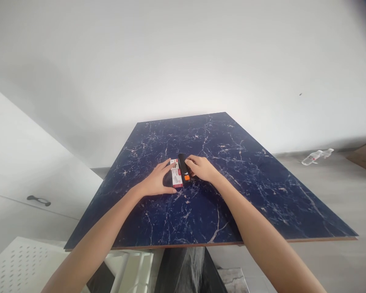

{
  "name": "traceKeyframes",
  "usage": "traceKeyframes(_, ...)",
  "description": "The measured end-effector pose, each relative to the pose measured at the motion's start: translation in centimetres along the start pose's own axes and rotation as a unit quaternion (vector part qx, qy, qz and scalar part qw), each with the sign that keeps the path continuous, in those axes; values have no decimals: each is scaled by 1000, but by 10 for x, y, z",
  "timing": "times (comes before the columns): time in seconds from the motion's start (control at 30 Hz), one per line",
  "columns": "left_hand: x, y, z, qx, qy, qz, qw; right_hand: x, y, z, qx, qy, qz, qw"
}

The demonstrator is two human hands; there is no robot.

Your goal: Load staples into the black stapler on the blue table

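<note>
On the dark blue marble table top (247, 175) lie a small white and red box (176, 176) and, right beside it, a black device with an orange button (184, 168). My left hand (156, 181) rests on the table with its fingers around the left side of the box, thumb at its near end. My right hand (201, 167) has curled fingers touching the right side of the black device.
A white wall rises behind the table. A white cabinet with a dark handle (38, 200) stands at the left, and a white perforated surface (21, 266) sits at the lower left. An empty clear plastic bottle (316, 156) lies on the floor at the right.
</note>
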State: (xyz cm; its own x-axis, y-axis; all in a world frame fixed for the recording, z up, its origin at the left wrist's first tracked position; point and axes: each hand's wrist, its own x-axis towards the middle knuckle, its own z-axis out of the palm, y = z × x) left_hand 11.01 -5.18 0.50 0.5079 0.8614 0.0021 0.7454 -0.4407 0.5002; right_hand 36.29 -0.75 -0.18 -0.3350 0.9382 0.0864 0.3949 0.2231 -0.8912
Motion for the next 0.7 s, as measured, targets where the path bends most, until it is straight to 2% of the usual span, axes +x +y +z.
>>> traceKeyframes(0.1, 2, -1, 1, 3, 12, -9, 1000, -2, -4, 2, 22, -15, 26, 999)
traceKeyframes(0.2, 4, 0, 2, 4, 16, -15, 1000, -2, -8, 4, 25, -5, 70, 997)
traceKeyframes(0.33, 4, 2, -2, -3, 0, -15, 1000, -4, -14, 5, 23, 6, 117, 993)
traceKeyframes(0.57, 6, -1, -10, -4, -12, -19, 1000, -9, -23, 9, -70, 59, 63, 994)
traceKeyframes(0.7, 6, 0, -6, -13, 8, -12, 1000, -12, -26, 10, -77, 43, 63, 994)
